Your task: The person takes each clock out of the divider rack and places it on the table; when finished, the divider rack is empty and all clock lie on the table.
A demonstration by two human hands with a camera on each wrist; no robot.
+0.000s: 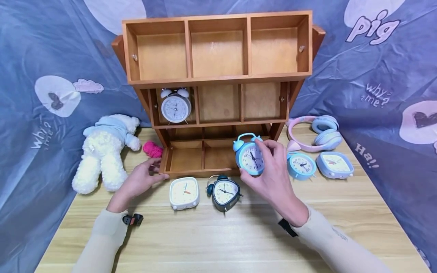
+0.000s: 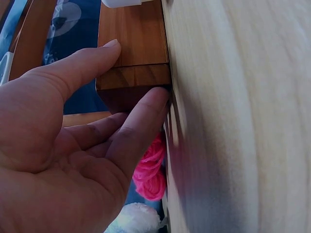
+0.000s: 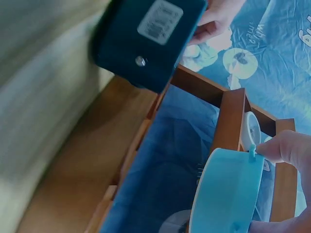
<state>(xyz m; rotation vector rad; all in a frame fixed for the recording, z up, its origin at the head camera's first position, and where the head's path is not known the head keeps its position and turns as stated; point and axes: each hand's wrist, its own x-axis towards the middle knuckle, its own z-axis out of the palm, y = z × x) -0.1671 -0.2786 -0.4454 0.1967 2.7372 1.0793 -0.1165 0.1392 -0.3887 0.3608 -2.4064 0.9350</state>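
My right hand [image 1: 274, 180] holds a light blue twin-bell alarm clock [image 1: 250, 159] by its side, thumb low and fingers near the top. The clock is upright in front of the right part of the wooden shelf's [image 1: 218, 78] lowest tier. In the right wrist view, the plain blue back of its case shows. My left hand [image 1: 141, 180] grips the lowest tier's left front corner, thumb on the front board and fingers at its side. A white alarm clock [image 1: 175, 108] stands in the middle tier's left compartment. Before the shelf are a white square clock [image 1: 184, 192] and a dark teal triangular clock [image 1: 225, 193].
To the right lie a round blue clock [image 1: 301, 166], a blue square clock [image 1: 335, 165] and pink-and-blue headphones [image 1: 326, 132]. A white plush bear [image 1: 106, 151] and pink yarn [image 1: 152, 149] lie left of the shelf. A printed blue cloth [image 1: 58, 94] hangs behind the table [image 1: 218, 242].
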